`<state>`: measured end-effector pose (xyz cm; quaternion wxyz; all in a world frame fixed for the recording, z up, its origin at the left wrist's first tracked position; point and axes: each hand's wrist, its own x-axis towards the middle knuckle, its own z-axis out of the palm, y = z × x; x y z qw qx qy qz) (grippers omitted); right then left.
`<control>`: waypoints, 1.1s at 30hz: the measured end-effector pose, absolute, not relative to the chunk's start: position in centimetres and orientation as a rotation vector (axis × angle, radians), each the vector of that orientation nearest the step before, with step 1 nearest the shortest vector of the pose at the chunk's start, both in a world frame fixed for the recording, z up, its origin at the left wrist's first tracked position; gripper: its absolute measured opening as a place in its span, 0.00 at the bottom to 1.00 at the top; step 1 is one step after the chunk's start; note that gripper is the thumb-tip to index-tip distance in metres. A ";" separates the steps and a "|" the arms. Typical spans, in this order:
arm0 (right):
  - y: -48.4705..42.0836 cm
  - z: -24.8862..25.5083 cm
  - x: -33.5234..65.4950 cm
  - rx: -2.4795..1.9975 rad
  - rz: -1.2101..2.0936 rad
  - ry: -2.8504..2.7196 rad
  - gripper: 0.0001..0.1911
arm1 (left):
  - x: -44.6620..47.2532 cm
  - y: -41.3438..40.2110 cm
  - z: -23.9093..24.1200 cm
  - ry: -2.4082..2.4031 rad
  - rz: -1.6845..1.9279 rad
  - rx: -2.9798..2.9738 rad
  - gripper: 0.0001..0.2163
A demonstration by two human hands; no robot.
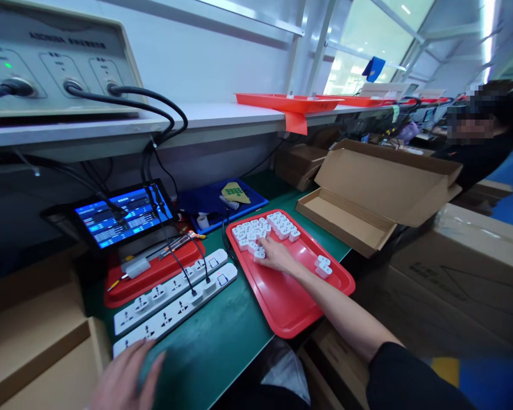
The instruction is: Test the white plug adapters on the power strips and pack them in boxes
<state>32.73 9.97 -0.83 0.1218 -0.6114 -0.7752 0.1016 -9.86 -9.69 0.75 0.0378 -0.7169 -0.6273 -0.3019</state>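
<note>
A red tray (277,304) lies on the green tabletop and holds several small white plug adapters (283,224), most of them grouped at its far end. My right hand (276,255) reaches over the tray, fingers closed on a white plug adapter (259,254) at the near edge of that group. A few more adapters (324,266) sit by the tray's right side. At lower left, my left hand (126,378) is open, fingers spread, beside the near end of a white power strip (173,312). A second power strip (145,300) lies parallel behind it.
A lit tablet screen (123,213) stands behind a red tray of tools (158,262). A blue tray (256,199) is farther back. Open cardboard boxes (346,219) flank the workplace. Black cables hang from a tester (60,62) on the shelf. Another person (487,136) sits at right.
</note>
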 end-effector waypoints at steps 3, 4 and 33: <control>9.4 -1.1 32.8 -1.742 0.344 -2.293 0.30 | -3.9 -7.3 -1.4 -1.700 -1.008 -2.513 0.14; 9.1 -1.4 32.9 -1.728 0.352 -2.300 0.32 | -1.7 -6.5 -1.7 -1.654 -1.022 -2.615 0.14; -1.8 2.1 19.4 -0.728 1.294 -2.328 0.16 | -9.6 -10.4 1.9 -2.548 -1.412 -2.368 0.17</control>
